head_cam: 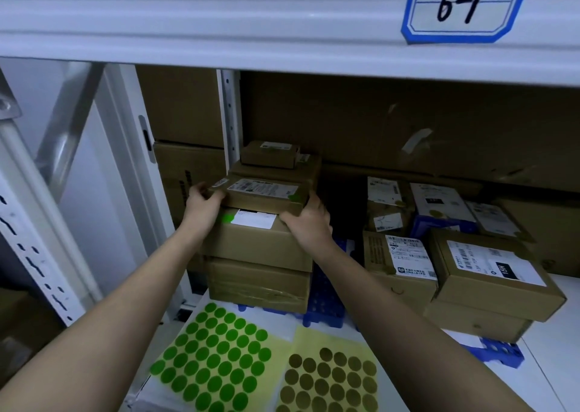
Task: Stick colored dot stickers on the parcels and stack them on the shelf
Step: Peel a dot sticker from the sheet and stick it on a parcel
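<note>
Far left: white slotted upright (pixel 34 254) of the rack, out of focus. Next to it a white post (pixel 131 166) at the shelf's left edge, big brown cartons (pixel 182 107) behind it.

Left hand (pixel 202 206) grasps the left end of a flat parcel (pixel 260 195), fingers curled over its corner. The parcel carries a white label and a green dot (pixel 293 197) near its right end. It sits on top of the stack (pixel 257 264) at the left of the shelf, slightly tilted; whether it rests fully on the box below, cannot tell. The box under it has a white label and its own green dot (pixel 226 217). Two more brown boxes under that, lowest one taped. Behind the stack, another box with a small box (pixel 270 154) on top.

Right hand (pixel 309 223) grasps the parcel's right end, thumb under the front edge, fingers round the side.

Front, on the white shelf board (pixel 552 364): green sticker sheet (pixel 216 358) between the forearms, some dots gone from its right column. Just right of it, touching or overlapping, a yellow sheet (pixel 332 377) of olive-gold dots, partly under the right forearm.

Blue plastic trays (pixel 323 298) under and beside the stack.

Right: a cluster of labelled boxes (pixel 489 273), some stacked, a few with gold dots. Large carton wall (pixel 408 129) behind.

Top right: blue-bordered tag (pixel 464 5) on the upper shelf beam, handwritten "6-1".
</note>
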The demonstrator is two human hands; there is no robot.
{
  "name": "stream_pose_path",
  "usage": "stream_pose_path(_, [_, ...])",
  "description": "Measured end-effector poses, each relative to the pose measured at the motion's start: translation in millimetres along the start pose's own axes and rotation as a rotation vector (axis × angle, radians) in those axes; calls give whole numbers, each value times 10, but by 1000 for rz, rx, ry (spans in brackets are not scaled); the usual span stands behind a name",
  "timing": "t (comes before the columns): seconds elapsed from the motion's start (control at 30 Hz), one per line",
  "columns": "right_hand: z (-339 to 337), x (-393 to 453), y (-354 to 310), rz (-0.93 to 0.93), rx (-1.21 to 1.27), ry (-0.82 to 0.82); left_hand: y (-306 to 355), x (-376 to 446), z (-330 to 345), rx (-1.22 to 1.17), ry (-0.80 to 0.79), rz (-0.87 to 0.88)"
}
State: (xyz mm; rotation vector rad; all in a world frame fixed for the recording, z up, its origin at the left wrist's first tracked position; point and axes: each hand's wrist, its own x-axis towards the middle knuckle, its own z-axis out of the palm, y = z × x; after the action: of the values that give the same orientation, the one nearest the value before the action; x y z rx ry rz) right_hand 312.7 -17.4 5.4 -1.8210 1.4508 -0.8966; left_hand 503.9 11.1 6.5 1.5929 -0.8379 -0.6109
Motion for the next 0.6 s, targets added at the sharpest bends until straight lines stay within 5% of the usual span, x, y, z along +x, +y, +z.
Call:
stream_pose_path(0.3, [-84, -66, 66, -55, 45, 52, -33, -66, -10, 51, 202, 200])
stream_pose_path(0.47, [-277, -105, 117, -137, 133, 153, 160, -322, 119, 264, 314, 468])
stream_pose_path(0.6, [-523, -123, 187, -208, 303, 220, 461, -674, 395, 340, 228, 732])
